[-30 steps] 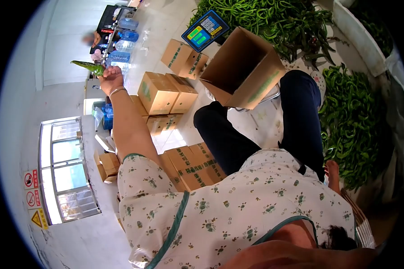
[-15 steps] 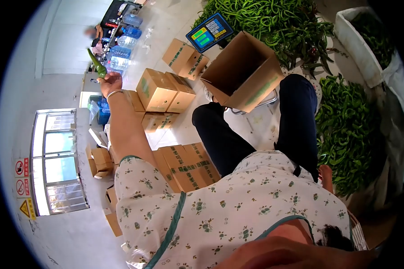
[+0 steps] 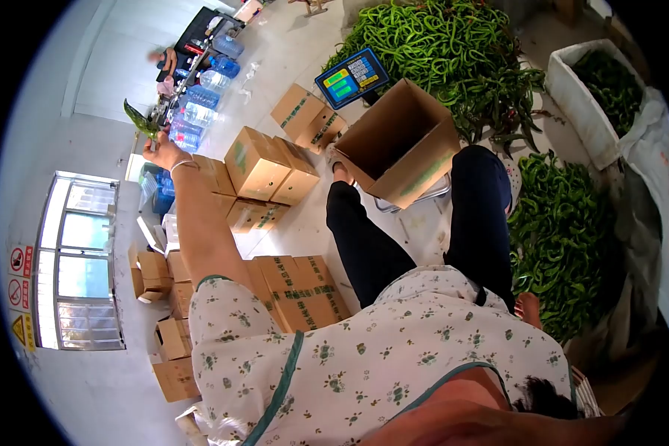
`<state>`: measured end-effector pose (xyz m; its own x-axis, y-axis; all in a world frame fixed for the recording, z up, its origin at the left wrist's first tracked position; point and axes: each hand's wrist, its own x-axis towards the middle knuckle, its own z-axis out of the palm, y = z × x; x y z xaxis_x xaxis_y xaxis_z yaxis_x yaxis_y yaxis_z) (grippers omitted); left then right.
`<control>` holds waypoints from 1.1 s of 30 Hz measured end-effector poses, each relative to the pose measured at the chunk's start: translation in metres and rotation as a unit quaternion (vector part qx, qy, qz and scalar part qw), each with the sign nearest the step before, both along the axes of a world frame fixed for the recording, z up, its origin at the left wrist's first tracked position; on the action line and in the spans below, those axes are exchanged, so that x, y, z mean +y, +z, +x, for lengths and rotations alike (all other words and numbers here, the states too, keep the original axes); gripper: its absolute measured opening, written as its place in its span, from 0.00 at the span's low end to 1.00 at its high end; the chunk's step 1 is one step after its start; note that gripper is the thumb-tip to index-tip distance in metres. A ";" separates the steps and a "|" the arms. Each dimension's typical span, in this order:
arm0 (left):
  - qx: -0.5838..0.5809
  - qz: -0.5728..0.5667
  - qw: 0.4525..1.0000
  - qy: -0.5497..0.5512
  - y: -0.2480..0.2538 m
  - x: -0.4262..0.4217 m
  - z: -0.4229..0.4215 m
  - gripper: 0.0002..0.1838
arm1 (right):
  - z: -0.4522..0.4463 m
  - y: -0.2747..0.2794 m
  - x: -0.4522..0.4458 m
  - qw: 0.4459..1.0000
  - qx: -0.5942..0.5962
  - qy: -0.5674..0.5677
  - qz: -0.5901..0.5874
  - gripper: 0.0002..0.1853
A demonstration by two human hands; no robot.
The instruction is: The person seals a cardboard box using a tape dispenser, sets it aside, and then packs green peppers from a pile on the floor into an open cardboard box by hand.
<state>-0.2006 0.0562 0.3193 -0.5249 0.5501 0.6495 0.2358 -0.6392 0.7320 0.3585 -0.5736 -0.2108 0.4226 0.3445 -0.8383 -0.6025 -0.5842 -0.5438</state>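
Observation:
My left hand (image 3: pixel 165 151), at the end of the outstretched arm, grips a green pepper (image 3: pixel 140 120) by its lower end; the pepper tilts up and left. Beside my right knee, my right hand (image 3: pixel 528 308) shows only in part, close to the lower edge of a pile of green peppers (image 3: pixel 561 238); its fingers cannot be made out. An open cardboard box (image 3: pixel 424 167) stands tilted between my knees, above a metal frame (image 3: pixel 427 195). Just behind the box is a blue scale display (image 3: pixel 351 77).
Closed cartons (image 3: pixel 256 165) are stacked left of my legs, with more cartons (image 3: pixel 297 293) nearer. A larger pepper heap (image 3: pixel 431 37) lies beyond the box. At right stands a white foam crate (image 3: pixel 583 123) holding peppers. Water bottles (image 3: pixel 201 95) and a person (image 3: pixel 168 61) are farther off.
The view has shifted, so the boxes and pepper piles sit lower in the frame. The pepper in my left hand has turned, swinging from pointing left to steeper, then leaning left again.

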 end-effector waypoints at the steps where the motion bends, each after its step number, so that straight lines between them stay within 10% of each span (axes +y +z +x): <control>1: 0.028 0.012 0.999 0.028 0.003 -0.002 -0.002 0.19 | -0.003 0.011 0.001 1.000 0.004 0.003 -0.001 0.11; 9: -0.056 -0.063 0.996 0.031 -0.004 -0.029 -0.002 0.18 | 0.001 0.023 0.009 0.997 0.027 0.070 0.032 0.13; 11: -0.160 -0.108 0.975 -0.107 -0.011 -0.018 -0.024 0.04 | 0.005 0.029 0.013 0.995 0.032 0.092 0.017 0.12; 17: -0.259 -0.116 0.912 -0.295 -0.031 -0.054 0.020 0.13 | 0.002 0.024 0.008 0.995 0.004 0.084 0.044 0.13; 25: -0.096 -0.078 0.859 -0.497 -0.051 -0.104 0.069 0.20 | 0.026 0.002 0.001 0.991 -0.068 0.112 0.020 0.08; 26: -0.075 -0.100 0.849 -0.513 -0.047 -0.113 0.084 0.21 | 0.037 -0.009 0.004 0.963 -0.166 0.210 0.028 0.08; 27: -0.043 -0.114 0.855 -0.504 -0.045 -0.121 0.105 0.23 | 0.057 -0.026 0.012 0.738 -0.506 0.446 0.028 0.08; 28: -0.010 -0.132 0.837 -0.531 -0.042 -0.129 0.128 0.23 | 0.076 -0.034 0.030 0.515 -0.731 0.448 0.012 0.08; 30: 0.047 -0.181 0.790 -0.583 -0.045 -0.148 0.183 0.25 | 0.067 0.113 0.115 0.864 -0.406 0.265 0.138 0.15; 31: 0.073 -0.209 0.764 -0.605 -0.050 -0.163 0.214 0.26 | 0.060 0.194 0.160 0.944 -0.270 0.101 0.164 0.22; 33: 0.125 -0.239 0.680 -0.682 -0.051 -0.202 0.279 0.25 | 0.029 0.301 0.208 0.903 -0.240 0.025 0.356 0.27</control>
